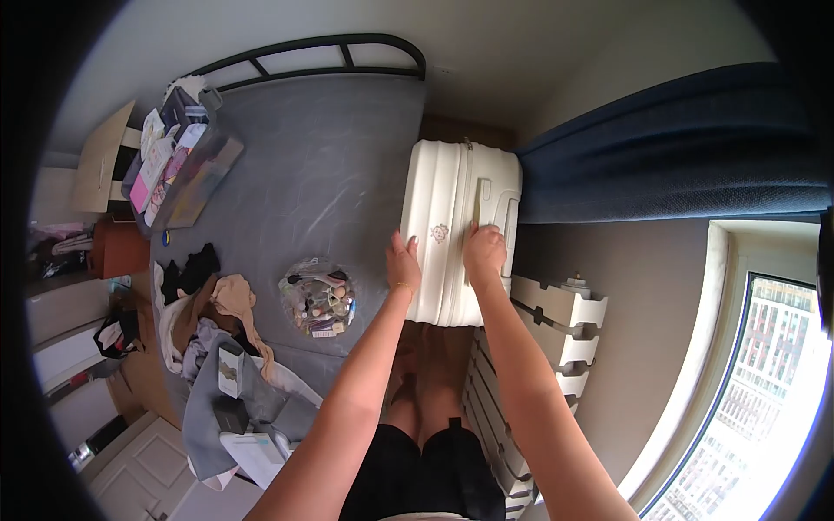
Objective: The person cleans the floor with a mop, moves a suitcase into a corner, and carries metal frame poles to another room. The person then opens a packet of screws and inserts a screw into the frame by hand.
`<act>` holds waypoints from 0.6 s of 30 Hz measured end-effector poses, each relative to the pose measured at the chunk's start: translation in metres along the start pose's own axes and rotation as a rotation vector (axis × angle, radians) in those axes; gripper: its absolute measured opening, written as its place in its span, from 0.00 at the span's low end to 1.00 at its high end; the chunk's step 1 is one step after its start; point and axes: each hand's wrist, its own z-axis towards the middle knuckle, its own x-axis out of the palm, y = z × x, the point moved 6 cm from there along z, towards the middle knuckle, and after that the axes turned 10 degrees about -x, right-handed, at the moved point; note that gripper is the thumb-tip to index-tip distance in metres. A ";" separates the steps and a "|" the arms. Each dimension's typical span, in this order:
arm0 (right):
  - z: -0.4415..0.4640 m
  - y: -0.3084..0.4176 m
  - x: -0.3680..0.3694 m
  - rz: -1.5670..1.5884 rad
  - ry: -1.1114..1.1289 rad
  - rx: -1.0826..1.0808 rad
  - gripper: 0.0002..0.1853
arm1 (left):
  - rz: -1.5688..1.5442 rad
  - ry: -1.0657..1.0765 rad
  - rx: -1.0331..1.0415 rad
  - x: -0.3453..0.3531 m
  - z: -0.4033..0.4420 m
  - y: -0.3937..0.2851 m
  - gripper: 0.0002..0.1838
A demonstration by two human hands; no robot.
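Note:
A cream hard-shell suitcase (441, 187) stands in front of me, between the bed and the curtain, with a small reddish emblem on its ribbed shell. My right hand (485, 256) is closed round the handle on its right part. Against its left side, my left hand (402, 262) presses with the fingers along the edge and the thumb on the shell. What lies under the suitcase is hidden.
On the grey bed (330, 156) are a round clear container (317, 300) of small items, a filled plastic bin (195, 169) and heaped clothes (230, 300). White slatted racks (569, 326), a dark blue curtain (669, 148) and a window (738, 399) line my right.

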 end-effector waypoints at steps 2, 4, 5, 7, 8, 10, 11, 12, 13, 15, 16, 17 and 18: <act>0.021 0.004 -0.002 -0.029 -0.069 -0.036 0.22 | 0.016 -0.011 0.028 0.005 0.019 -0.013 0.22; 0.040 0.009 -0.004 -0.052 -0.059 -0.035 0.23 | 0.002 0.012 0.046 0.011 0.035 -0.026 0.23; 0.050 0.011 -0.005 -0.067 -0.074 -0.045 0.23 | 0.016 -0.019 0.063 0.012 0.042 -0.033 0.24; 0.065 0.014 -0.008 -0.082 -0.080 -0.037 0.22 | 0.039 -0.012 0.074 0.017 0.057 -0.043 0.24; 0.073 0.016 -0.010 -0.094 -0.060 -0.040 0.22 | 0.047 -0.002 0.078 0.018 0.064 -0.048 0.24; 0.093 0.020 -0.012 -0.102 -0.044 -0.040 0.21 | 0.022 0.026 0.072 0.021 0.078 -0.063 0.24; 0.100 0.023 -0.014 -0.133 -0.055 -0.070 0.21 | 0.039 -0.009 0.108 0.022 0.081 -0.071 0.24; 0.105 0.025 -0.013 -0.170 -0.060 -0.098 0.20 | 0.048 0.000 0.100 0.026 0.089 -0.071 0.24; 0.114 0.025 -0.009 -0.178 -0.064 -0.121 0.19 | 0.004 0.019 0.136 0.031 0.099 -0.073 0.24; 0.125 0.023 -0.008 -0.157 -0.055 -0.127 0.18 | -0.033 0.041 0.179 0.035 0.107 -0.081 0.24; 0.132 0.024 -0.010 -0.141 -0.056 -0.142 0.18 | 0.001 0.055 0.120 0.037 0.109 -0.086 0.24; 0.139 0.023 -0.010 -0.138 -0.010 -0.148 0.18 | 0.035 0.067 0.058 0.039 0.109 -0.089 0.24; 0.144 0.020 -0.010 -0.084 0.007 -0.110 0.18 | 0.043 0.068 0.053 0.045 0.109 -0.090 0.24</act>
